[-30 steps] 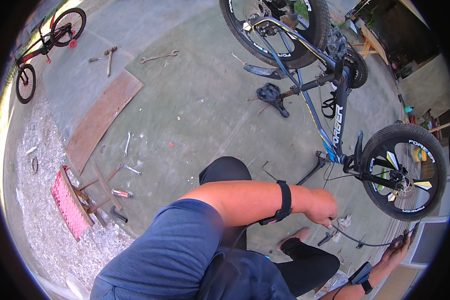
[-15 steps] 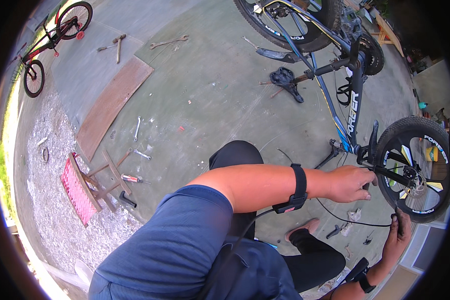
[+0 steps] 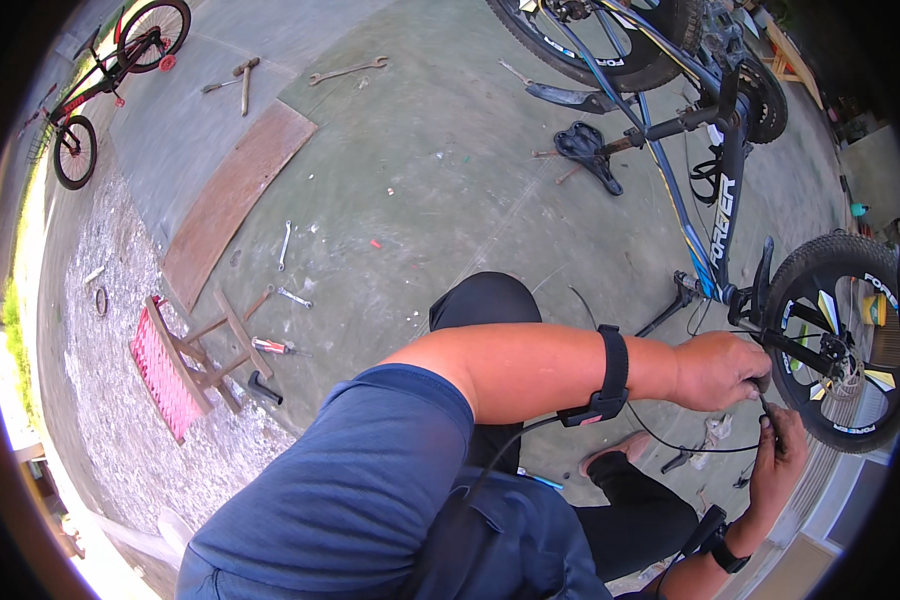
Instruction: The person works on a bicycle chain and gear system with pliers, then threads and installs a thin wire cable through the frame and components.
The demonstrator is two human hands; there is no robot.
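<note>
A thin black cable (image 3: 700,450) loops out from under my left forearm and runs up to my right hand (image 3: 782,455). My right hand pinches the cable between thumb and fingers. Just above it, my left hand (image 3: 718,370) is closed, its fingertips on a dark upper stretch of the cable; the exact grip is partly hidden. Both hands are close together beside the front wheel (image 3: 778,300) of a black and blue bicycle (image 3: 727,215), near its fork (image 3: 805,352). The bicycle is propped on the floor with its saddle (image 3: 585,155) low down.
Left of me stand a small pink woven stool (image 3: 165,370) and a screwdriver (image 3: 273,346). Spanners (image 3: 285,246), a hammer (image 3: 245,85) and a brown board (image 3: 235,205) lie farther off. A second bicycle (image 3: 95,75) is at the far left. White scraps (image 3: 715,430) lie below my hands.
My right hand has moved up and left, bringing the cable to my left hand. The left fingers have closed in beside it. The whole view has shifted slightly.
</note>
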